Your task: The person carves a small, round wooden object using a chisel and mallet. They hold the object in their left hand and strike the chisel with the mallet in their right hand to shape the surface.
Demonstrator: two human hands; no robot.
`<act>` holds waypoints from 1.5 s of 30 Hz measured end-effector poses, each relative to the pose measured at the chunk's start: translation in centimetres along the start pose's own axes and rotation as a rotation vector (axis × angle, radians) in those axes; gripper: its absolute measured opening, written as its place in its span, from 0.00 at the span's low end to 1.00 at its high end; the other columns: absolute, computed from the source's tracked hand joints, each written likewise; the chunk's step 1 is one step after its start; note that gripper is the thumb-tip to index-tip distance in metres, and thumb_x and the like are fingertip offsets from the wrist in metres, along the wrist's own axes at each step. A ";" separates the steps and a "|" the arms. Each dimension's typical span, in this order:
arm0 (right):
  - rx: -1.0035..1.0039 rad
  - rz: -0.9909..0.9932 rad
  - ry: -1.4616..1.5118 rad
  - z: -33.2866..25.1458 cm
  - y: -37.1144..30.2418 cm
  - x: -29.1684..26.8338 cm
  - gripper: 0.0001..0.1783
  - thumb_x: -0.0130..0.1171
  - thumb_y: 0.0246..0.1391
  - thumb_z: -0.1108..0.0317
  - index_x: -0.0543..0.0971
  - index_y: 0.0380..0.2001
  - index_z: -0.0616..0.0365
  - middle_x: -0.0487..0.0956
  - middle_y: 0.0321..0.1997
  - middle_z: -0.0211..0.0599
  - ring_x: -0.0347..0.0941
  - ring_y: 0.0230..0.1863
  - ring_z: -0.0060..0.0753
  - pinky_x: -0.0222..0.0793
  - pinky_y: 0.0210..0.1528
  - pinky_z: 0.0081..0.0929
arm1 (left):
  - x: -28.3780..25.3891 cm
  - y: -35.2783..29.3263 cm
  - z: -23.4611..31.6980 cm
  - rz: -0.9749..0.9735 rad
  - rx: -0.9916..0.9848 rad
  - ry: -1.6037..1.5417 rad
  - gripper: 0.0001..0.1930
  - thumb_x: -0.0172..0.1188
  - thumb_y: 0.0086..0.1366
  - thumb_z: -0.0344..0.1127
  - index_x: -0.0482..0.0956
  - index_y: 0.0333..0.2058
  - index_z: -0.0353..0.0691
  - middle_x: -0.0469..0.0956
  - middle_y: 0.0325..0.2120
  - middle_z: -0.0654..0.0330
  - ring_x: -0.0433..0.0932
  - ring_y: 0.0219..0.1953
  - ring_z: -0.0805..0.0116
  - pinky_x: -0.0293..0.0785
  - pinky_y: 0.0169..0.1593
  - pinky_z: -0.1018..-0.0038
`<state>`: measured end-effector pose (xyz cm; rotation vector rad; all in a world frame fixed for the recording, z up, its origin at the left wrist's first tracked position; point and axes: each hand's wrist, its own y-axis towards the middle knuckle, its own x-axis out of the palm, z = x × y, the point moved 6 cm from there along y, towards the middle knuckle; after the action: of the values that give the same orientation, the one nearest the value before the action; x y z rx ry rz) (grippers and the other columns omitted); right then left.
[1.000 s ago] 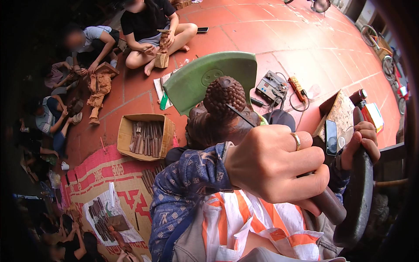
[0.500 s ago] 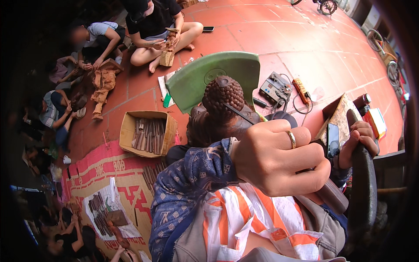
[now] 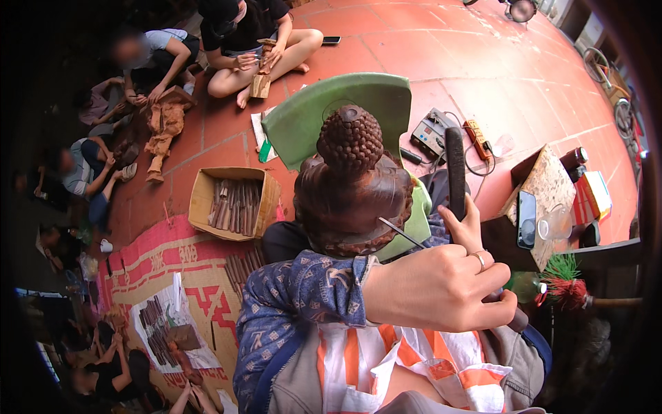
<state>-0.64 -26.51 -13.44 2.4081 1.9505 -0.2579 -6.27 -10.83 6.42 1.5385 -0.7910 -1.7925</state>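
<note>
I see the dark brown carved wooden statue head (image 3: 353, 190), with its knobbly, bead-textured topknot and smooth glossy dome, resting in my lap against a pale green plastic chair back (image 3: 324, 110). My left hand (image 3: 438, 286), ring on one finger, is clenched around a thin metal chisel (image 3: 402, 233) whose tip touches the lower right edge of the carving, so the head lies just ahead of and left of that grip. My right hand (image 3: 469, 228) sits behind it, closed on the handle of a dark, long wooden mallet (image 3: 455, 172) held upright just right of the statue.

On the red tiled floor (image 3: 441, 48) to the left, an open cardboard box (image 3: 207, 190) holds a row of wooden-handled carving tools (image 3: 234, 203). More tools lie on a white sheet (image 3: 162, 331) over a red patterned mat (image 3: 158, 255). Further off, seated people (image 3: 255, 34) hold small wooden pieces. To the right, a rough wooden board (image 3: 552, 183) carries a black phone (image 3: 526, 219).
</note>
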 end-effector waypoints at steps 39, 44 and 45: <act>-1.174 -0.620 0.351 -17.3 -3.5 1.2 0.32 0.64 0.50 0.43 0.79 0.36 0.69 0.76 0.33 0.48 0.73 0.27 0.30 0.71 0.27 0.20 | -7.8 -6.9 -3.3 0.059 -0.657 -0.111 0.10 0.68 0.52 0.31 0.82 0.33 0.33 0.79 0.25 0.56 0.77 0.25 0.67 0.71 0.27 0.76; -1.117 -0.547 0.379 -18.0 -3.5 3.4 0.25 0.70 0.46 0.53 0.79 0.35 0.68 0.78 0.31 0.48 0.75 0.28 0.33 0.74 0.27 0.22 | -9.6 -8.5 -3.4 0.139 -0.763 -0.082 0.08 0.68 0.52 0.29 0.82 0.32 0.33 0.78 0.22 0.58 0.71 0.22 0.73 0.64 0.26 0.80; -1.094 -0.510 0.328 -18.2 -3.7 4.0 0.24 0.72 0.46 0.57 0.79 0.34 0.68 0.78 0.30 0.48 0.76 0.28 0.34 0.75 0.28 0.22 | -9.7 -8.2 -3.3 0.152 -0.765 -0.061 0.08 0.68 0.51 0.28 0.83 0.31 0.34 0.76 0.21 0.60 0.69 0.20 0.74 0.62 0.25 0.80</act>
<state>-1.47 -19.46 4.23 1.2859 1.9661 0.9821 -2.58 1.69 5.43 0.8960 -0.1815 -1.7383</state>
